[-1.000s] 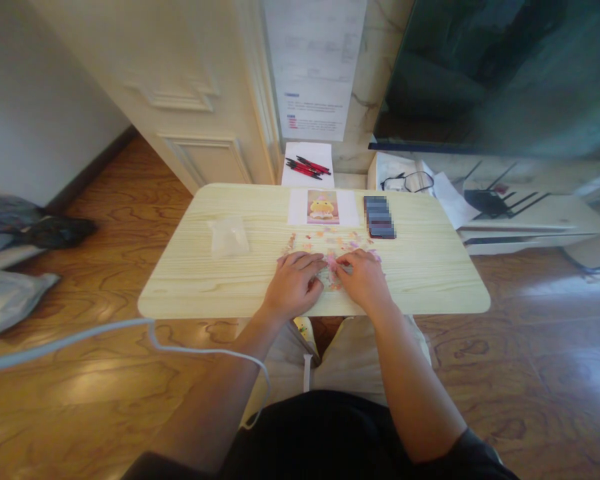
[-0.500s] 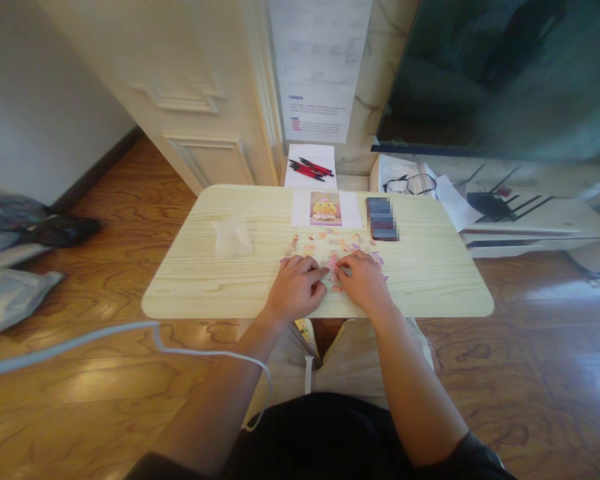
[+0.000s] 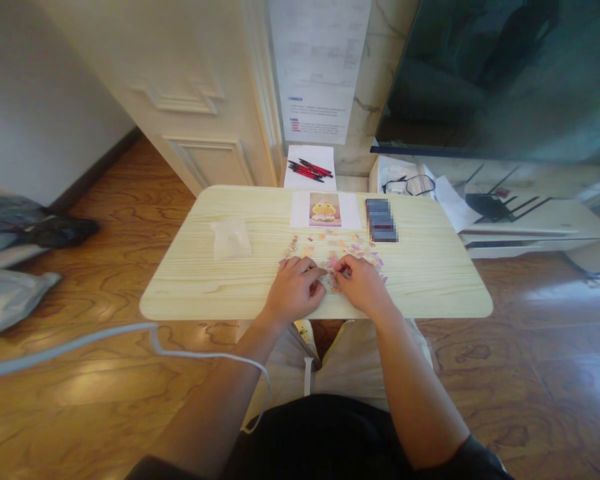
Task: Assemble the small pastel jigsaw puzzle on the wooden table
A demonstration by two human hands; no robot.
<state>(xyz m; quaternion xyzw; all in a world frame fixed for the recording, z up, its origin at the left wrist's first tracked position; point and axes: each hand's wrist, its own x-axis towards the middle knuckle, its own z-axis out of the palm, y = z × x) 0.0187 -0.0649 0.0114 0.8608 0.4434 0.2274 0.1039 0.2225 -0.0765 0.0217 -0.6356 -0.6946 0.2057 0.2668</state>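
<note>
Small pink, orange and purple puzzle pieces [image 3: 363,248] lie scattered on the pale wood-grain table [image 3: 190,280]. My left hand [image 3: 297,287] rests at the near side of them, fingers curled and closed, index fingertip reaching toward the middle; whatever it holds is hidden. Just to its right, my right hand [image 3: 359,280] pinches thumb and forefinger together over the pieces, on what appears to be a single piece. The fingertips of both hands almost meet. Behind the pieces lies a printed picture [image 3: 325,210] of a yellow figure on white paper.
A phone [image 3: 381,220] lies right of the picture, a clear plastic bag [image 3: 231,239] at the left. Beyond the far edge are red-and-black pens [image 3: 310,170], glasses [image 3: 420,185] and a router [image 3: 490,205]. A white cable [image 3: 200,355] crosses near my left forearm.
My right hand has shifted slightly down and left, its fingertips drawing closer to my left index finger. My left hand stays nearly in place.
</note>
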